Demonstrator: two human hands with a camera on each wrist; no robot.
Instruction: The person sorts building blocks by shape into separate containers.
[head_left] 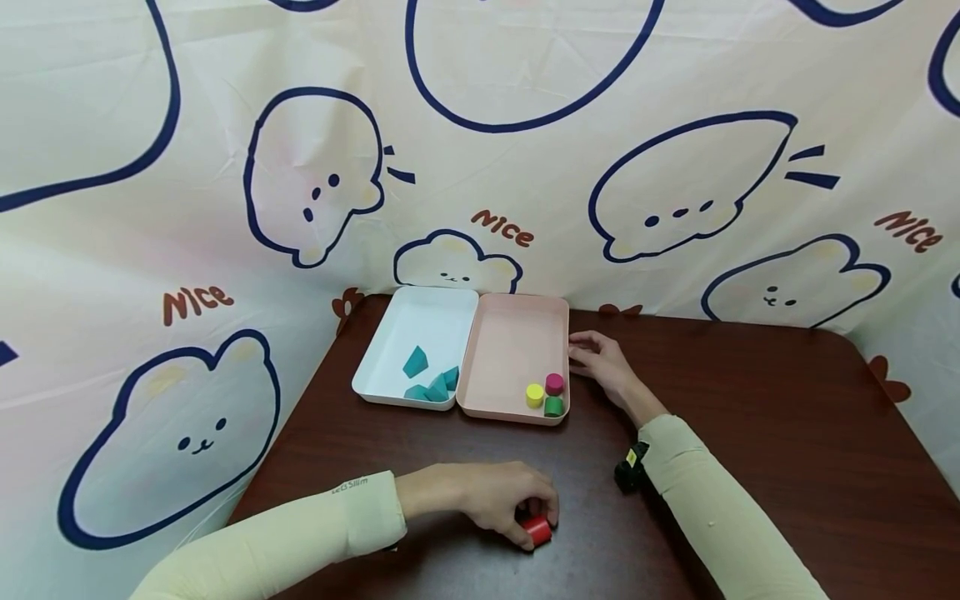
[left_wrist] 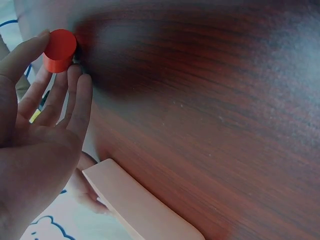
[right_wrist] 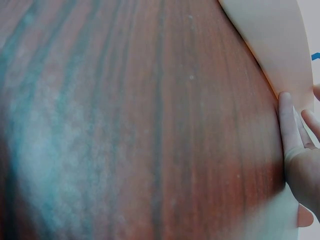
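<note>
My left hand [head_left: 510,500] pinches a red cylinder block [head_left: 537,531] between thumb and fingers, low over the near part of the table. In the left wrist view the round flat end of the red cylinder block [left_wrist: 61,45] faces the camera. At the right side of a pink tray [head_left: 510,333], my right hand [head_left: 603,362] rests its fingertips against the outer wall. Its fingers [right_wrist: 287,120] lie fairly straight along that wall in the right wrist view. A yellow cylinder [head_left: 534,395], a magenta cylinder [head_left: 554,383] and a green cylinder [head_left: 552,407] sit in the tray's near right corner.
A white tray [head_left: 397,333] stands against the pink one on its left, with several teal angular blocks [head_left: 416,362] inside. Both trays are on a dark brown wooden table [head_left: 750,400]. A printed cloth [head_left: 555,183] hangs behind the table.
</note>
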